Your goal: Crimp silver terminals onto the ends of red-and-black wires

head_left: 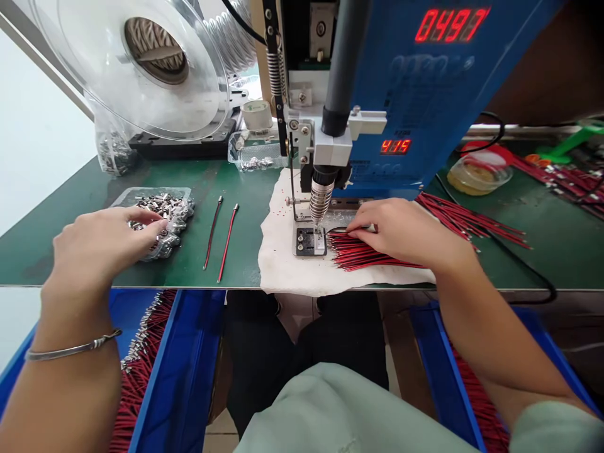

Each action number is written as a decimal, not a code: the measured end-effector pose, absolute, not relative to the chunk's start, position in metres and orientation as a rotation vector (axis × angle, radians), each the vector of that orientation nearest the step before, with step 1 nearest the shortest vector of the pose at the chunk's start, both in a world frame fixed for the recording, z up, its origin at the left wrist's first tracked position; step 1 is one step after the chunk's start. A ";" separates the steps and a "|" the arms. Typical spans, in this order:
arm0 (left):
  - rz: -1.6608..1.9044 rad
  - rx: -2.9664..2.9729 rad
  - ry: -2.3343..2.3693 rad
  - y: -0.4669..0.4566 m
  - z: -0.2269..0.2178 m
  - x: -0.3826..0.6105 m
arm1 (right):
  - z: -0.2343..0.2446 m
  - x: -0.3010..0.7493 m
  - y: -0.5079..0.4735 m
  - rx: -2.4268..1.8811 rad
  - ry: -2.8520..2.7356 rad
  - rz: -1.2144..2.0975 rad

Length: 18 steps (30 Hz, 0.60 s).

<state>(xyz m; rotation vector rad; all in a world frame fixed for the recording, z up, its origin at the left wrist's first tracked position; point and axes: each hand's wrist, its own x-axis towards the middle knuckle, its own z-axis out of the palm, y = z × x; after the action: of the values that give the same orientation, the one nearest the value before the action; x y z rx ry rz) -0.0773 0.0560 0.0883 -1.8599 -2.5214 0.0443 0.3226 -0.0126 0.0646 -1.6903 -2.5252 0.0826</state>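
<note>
My left hand (106,236) is over a clear plastic tray (182,192) heaped with small metal connectors (165,204). Its thumb and forefinger are drawn together above the pile; what they pinch, if anything, is too small to make out. My right hand (401,229) rests on a bundle of red and black wires (358,255), thumb and forefinger closed on a wire at its far edge. Just left of that bundle, a small metal fixture (311,242) sits beneath the tip of a soldering machine (322,198). Two wires with metal ends (228,242) lie between the tray and the machine.
A blue control box (406,94) with red digits stands behind the machine. At the back left are a large clear reel (94,75) and a tape roll (256,115). More red wires (472,220) lie to the right. Blue bins (189,365) hold wires below the table edge.
</note>
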 end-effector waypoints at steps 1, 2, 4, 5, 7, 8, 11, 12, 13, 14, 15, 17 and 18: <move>0.039 -1.873 -2.523 0.058 0.088 -0.077 | 0.066 0.322 -0.010 -1.704 -2.542 0.093; 0.020 -1.878 -2.519 0.059 0.087 -0.077 | 0.067 0.321 -0.008 -1.707 -2.558 0.111; -0.054 -1.882 -2.508 0.061 0.085 -0.076 | 0.067 0.321 -0.004 -1.688 -2.582 0.160; -0.102 -1.887 -2.504 0.061 0.083 -0.077 | 0.067 0.321 -0.002 -1.671 -2.587 0.184; -0.206 -1.888 -2.504 0.062 0.080 -0.079 | 0.067 0.323 0.002 -1.640 -2.589 0.226; -0.257 -1.886 -2.504 0.062 0.079 -0.081 | 0.066 0.324 0.003 -1.628 -2.587 0.244; -0.400 -1.912 -2.485 0.061 0.075 -0.083 | 0.067 0.328 0.006 -1.619 -2.587 0.286; -0.453 -1.930 -2.471 0.059 0.075 -0.083 | 0.067 0.329 0.006 -1.624 -2.590 0.298; -0.505 -1.941 -2.454 0.058 0.075 -0.082 | 0.068 0.330 0.007 -1.631 -2.596 0.312; -0.553 -1.950 -2.432 0.057 0.074 -0.082 | 0.069 0.331 0.007 -1.639 -2.601 0.330; -0.604 -1.951 -2.404 0.055 0.074 -0.081 | 0.069 0.332 0.008 -1.645 -2.605 0.349; -0.690 -1.921 -2.342 0.053 0.074 -0.078 | 0.069 0.333 0.009 -1.648 -2.613 0.378; -0.736 -1.892 -2.312 0.051 0.073 -0.076 | 0.068 0.334 0.010 -1.647 -2.614 0.382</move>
<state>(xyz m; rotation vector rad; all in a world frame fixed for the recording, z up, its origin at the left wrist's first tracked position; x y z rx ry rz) -0.0762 0.0514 0.0732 -1.8918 -2.3120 -0.7355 0.3338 0.0097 0.0683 -1.6469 -2.6144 0.3820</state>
